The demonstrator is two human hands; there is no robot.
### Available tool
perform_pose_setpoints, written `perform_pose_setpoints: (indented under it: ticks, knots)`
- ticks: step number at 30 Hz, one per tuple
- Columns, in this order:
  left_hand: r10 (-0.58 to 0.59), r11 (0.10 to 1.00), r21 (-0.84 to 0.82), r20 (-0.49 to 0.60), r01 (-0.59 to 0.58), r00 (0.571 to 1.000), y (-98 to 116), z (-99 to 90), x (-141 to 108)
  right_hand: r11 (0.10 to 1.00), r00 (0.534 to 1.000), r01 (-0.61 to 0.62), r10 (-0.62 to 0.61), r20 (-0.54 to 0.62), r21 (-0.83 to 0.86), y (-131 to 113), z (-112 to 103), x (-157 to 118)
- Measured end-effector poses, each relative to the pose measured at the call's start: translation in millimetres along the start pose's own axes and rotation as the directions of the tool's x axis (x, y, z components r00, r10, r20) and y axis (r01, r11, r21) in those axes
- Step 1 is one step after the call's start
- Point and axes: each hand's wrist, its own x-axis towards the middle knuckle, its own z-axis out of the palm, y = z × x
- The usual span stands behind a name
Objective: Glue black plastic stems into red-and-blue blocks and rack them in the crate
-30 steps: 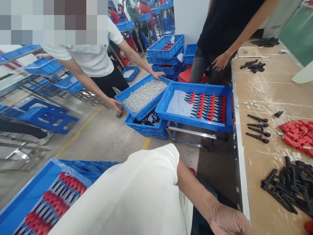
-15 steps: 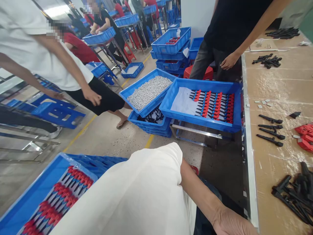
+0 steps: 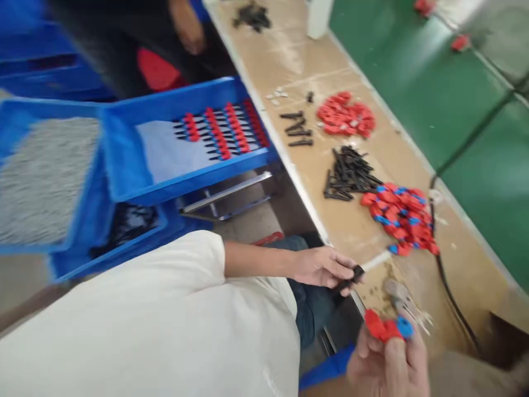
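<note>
Surface (image 3: 349, 229) with sorted heaps. Left hand (image 3: 320, 268) at its near edge, fingers closed round a slim black part (image 3: 357, 271). Right hand (image 3: 390, 361), lower in view, grips a red-and-blue piece (image 3: 390, 330) between thumb and fingers; the two parts held apart. Beyond the hands: pile of red-and-blue pieces (image 3: 400, 218), then black heap (image 3: 351, 173) just beside it, red heap (image 3: 347, 114) farther up. Blue tray (image 3: 194, 180) alongside, rows of red, blue and black pieces inside.
</note>
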Motion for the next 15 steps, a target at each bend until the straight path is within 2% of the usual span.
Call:
perform_pose_setpoints:
  ticks: [1,3,10,15]
  knots:
    - [-0.025,1.0,0.011,-0.024,0.026,0.999,-1.9,1.7,1.0,0.999,0.998,-0.004,0.007,-0.064,0.046,3.3,0.2,-1.0]
    - [-0.066,0.997,0.048,-0.057,0.068,0.996,-7.3,5.9,3.6,0.99,0.993,-0.041,0.056,-0.108,0.135,8.2,0.7,0.6]
    - [-0.086,0.969,0.217,-0.144,0.116,0.986,-20.5,19.2,10.5,0.981,0.987,-0.106,0.123,-0.102,0.161,12.7,-1.9,2.7]
    - [-0.089,0.968,0.217,-0.183,0.129,0.979,-23.1,22.9,12.4,0.978,0.984,-0.12,0.14,-0.111,0.171,18.2,-4.1,4.2]
